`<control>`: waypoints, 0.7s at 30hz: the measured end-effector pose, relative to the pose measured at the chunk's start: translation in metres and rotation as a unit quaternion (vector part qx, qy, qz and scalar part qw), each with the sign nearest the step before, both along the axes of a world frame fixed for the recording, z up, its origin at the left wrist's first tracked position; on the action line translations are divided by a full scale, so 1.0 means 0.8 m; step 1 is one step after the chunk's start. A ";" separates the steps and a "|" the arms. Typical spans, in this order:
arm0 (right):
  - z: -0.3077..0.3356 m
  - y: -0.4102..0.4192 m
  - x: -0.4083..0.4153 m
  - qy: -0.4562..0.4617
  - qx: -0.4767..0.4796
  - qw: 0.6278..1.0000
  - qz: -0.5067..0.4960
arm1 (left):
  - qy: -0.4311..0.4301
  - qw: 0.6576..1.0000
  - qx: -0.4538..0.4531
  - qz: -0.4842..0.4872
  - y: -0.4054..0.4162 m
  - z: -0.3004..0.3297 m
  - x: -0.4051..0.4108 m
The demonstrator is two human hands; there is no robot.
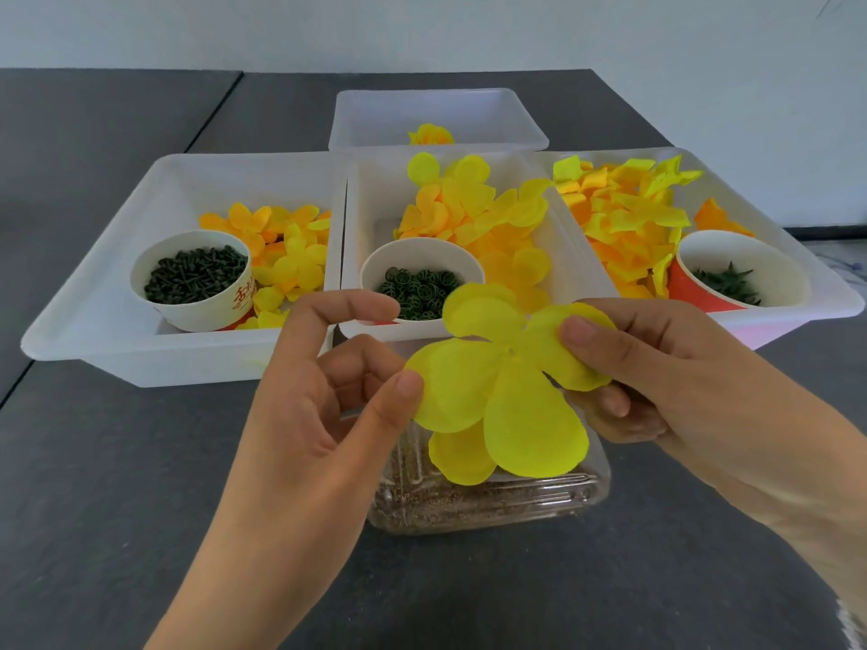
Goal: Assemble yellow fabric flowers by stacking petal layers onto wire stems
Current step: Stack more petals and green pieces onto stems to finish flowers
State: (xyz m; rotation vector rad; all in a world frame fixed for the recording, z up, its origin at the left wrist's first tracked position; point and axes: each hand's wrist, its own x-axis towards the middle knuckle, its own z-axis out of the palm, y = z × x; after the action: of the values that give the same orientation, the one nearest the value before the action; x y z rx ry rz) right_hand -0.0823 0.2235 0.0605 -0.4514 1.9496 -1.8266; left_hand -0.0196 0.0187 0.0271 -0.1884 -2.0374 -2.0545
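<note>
Holding a bright yellow fabric petal layer [504, 391] in mid-air, two bare hands meet just above a clear plastic container [488, 506] of brownish grains that sits on the dark grey table [117, 485]. The right hand [666, 382] pinches one rounded petal on the layer's right side, thumb on top and fingers curled beneath. The left hand [328, 391] has its thumb tip at the edge of a left petal, with its index finger stretched forward above and the other fingers loosely curled; whether it truly grips the fabric cannot be told. The layer has several rounded lobes spreading from a small centre point. Behind the hands stand three white plastic trays side by side. The left tray [94, 316] holds orange and yellow petal pieces and a paper cup of dark green pegs [194, 276]. The middle tray [581, 255] holds a heap of round yellow petals and a paper cup of dark green rings [417, 286]. The right tray [835, 293] holds folded yellow and orange pieces and a red cup of spiky green parts [729, 279]. Farther back, a fourth white tray [375, 119] contains one yellow flower [430, 134].
</note>
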 end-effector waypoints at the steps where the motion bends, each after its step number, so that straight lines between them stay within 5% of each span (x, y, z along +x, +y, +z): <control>1: -0.001 0.001 0.000 0.001 0.000 1.000 -0.001 | 0.003 1.000 0.002 0.001 0.000 0.000 0.000; 21: 0.005 -0.006 -0.001 0.027 -0.013 1.000 0.007 | 0.011 1.000 0.002 0.025 0.005 -0.007 0.000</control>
State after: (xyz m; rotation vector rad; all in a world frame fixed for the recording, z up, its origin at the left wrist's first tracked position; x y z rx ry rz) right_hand -0.0829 0.2185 0.0645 -0.5250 1.9548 -1.8514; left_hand -0.0193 0.0225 0.0218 -0.1578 -2.0052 -2.0175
